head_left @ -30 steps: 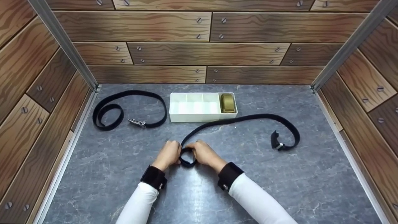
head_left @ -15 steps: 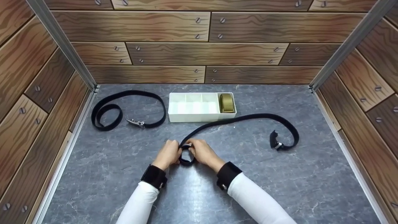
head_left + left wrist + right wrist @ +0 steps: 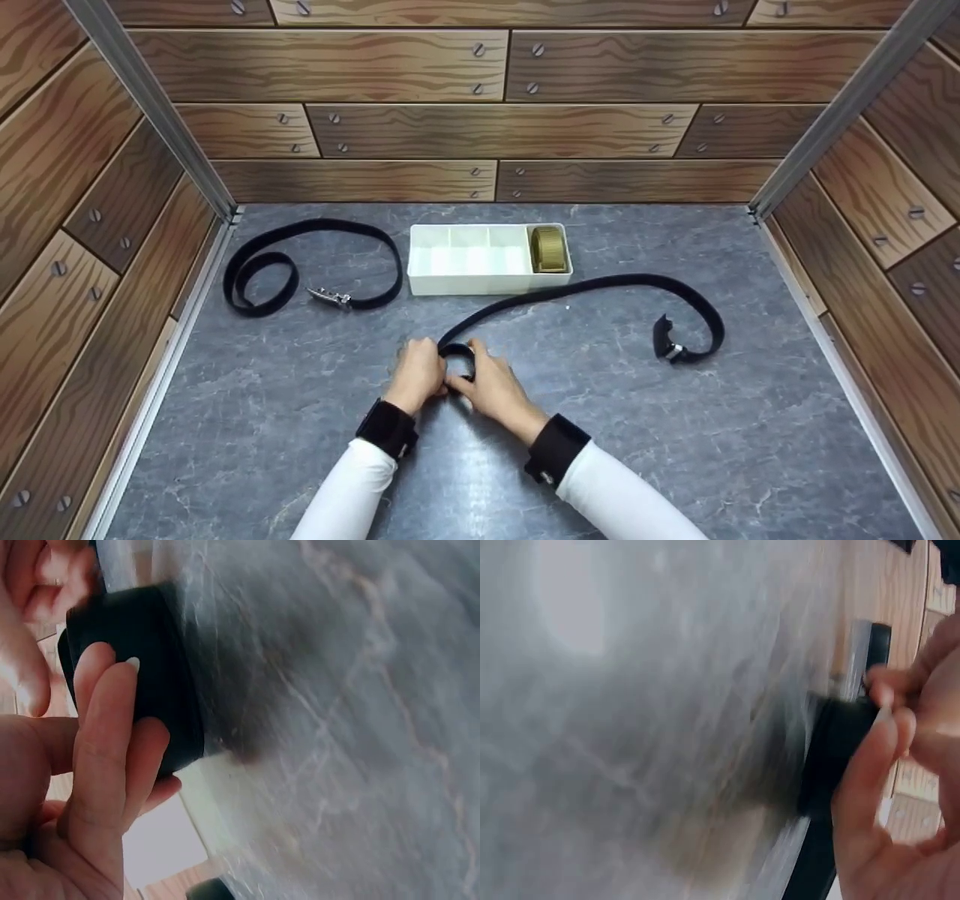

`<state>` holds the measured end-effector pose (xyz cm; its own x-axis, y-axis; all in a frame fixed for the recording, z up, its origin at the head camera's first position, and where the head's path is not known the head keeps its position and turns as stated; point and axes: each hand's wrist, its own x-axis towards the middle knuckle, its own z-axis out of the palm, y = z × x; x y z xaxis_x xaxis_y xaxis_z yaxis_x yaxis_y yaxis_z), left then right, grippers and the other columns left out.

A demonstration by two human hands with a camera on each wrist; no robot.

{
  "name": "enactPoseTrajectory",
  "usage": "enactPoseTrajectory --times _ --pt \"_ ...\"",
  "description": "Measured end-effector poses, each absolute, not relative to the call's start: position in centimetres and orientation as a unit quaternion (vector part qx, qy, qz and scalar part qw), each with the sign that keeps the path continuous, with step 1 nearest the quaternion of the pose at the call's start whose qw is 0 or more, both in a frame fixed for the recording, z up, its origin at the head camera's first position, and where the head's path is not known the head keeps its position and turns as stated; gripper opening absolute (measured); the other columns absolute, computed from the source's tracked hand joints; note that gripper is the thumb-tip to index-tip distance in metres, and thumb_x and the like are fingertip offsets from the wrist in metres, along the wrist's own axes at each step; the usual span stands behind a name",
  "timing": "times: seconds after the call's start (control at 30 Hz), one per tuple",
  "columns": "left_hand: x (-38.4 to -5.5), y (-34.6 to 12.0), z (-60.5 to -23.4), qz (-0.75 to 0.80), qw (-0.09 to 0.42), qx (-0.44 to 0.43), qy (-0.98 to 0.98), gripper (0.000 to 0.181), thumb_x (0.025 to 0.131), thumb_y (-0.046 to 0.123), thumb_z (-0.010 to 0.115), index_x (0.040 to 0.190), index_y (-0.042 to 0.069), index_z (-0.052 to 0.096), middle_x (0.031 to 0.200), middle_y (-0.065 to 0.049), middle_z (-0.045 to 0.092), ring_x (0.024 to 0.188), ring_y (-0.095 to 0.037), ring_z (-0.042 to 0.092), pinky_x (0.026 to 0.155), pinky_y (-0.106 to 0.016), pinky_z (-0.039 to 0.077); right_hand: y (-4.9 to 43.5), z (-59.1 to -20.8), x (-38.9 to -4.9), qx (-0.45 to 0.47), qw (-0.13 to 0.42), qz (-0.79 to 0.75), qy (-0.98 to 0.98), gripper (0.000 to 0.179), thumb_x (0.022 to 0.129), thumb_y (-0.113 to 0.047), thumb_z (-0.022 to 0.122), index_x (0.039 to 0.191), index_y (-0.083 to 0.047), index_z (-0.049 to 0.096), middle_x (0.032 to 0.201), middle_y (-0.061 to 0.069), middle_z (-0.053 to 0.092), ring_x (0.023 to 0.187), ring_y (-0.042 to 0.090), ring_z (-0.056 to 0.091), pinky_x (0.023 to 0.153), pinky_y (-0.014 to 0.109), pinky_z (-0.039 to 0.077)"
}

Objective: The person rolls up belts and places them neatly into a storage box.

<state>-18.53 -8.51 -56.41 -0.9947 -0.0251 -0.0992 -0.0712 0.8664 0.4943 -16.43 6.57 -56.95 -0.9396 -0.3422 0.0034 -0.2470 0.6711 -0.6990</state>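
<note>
A black belt [image 3: 622, 281] lies in a long curve, its near end wound into a small upright coil [image 3: 457, 350]. On the coil's left side, my left hand [image 3: 418, 375] holds the strap; the left wrist view shows its fingers bent against the black coil [image 3: 165, 667]. From the right, my right hand [image 3: 495, 386] grips the coil between its thumb in front and its fingers behind. In the right wrist view that thumb lies along the coil [image 3: 829, 754], close to the left fingertips. The belt's far end carries a black piece with a silver part [image 3: 675, 351].
A second black belt [image 3: 322, 223] with a silver buckle [image 3: 330, 298] lies loosely looped at the left. Behind the hands stands a white divided tray [image 3: 487, 285], with a gold ribbed roll [image 3: 550, 251] in its right compartment. Wood-patterned walls [image 3: 405, 180] enclose the grey tabletop [image 3: 750, 450].
My right hand has shifted its hold: its thumb has come to the coil's near side. My left hand has moved slightly right and turned. The belt's far end stays put.
</note>
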Motion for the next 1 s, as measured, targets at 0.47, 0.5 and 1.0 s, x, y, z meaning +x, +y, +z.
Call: enactPoseTrajectory --times 0.47,0.5,1.0 --pt "-19.3 -10.1 -56.4 0.261 0.015 0.059 0.963 0.012 0.083 0.013 0.070 0.076 0.005 0.065 0.071 -0.010 0.065 0.067 -0.031 0.065 0.061 -0.042 0.052 9.0 -57.6 -18.6 -0.336 0.078 -0.307 0.887 0.007 0.091 -0.014 0.068 0.090 -0.009 0.073 0.072 0.000 0.052 0.059 0.005 0.053 0.054 0.020 0.047" --pt "-19.5 -10.1 -56.4 0.257 0.011 0.065 0.964 0.012 0.084 0.014 0.070 0.077 0.005 0.066 0.073 -0.011 0.066 0.070 -0.033 0.066 0.063 -0.044 0.052 9.2 -57.6 -18.9 -0.347 0.078 -0.299 0.885 0.007 0.091 -0.015 0.068 0.091 -0.010 0.073 0.074 -0.001 0.051 0.062 0.006 0.053 0.057 0.021 0.047" --pt "-19.9 -8.3 -56.7 0.204 -0.047 0.068 0.976 0.006 0.076 0.004 0.066 0.071 0.001 0.065 0.077 -0.019 0.068 0.071 -0.041 0.067 0.060 -0.049 0.052 9.4 -57.0 -18.7 -0.154 0.126 -0.447 0.872 0.055 0.093 -0.015 0.067 0.135 0.012 0.045 0.076 0.004 0.063 0.063 0.022 0.068 0.054 0.029 0.054"
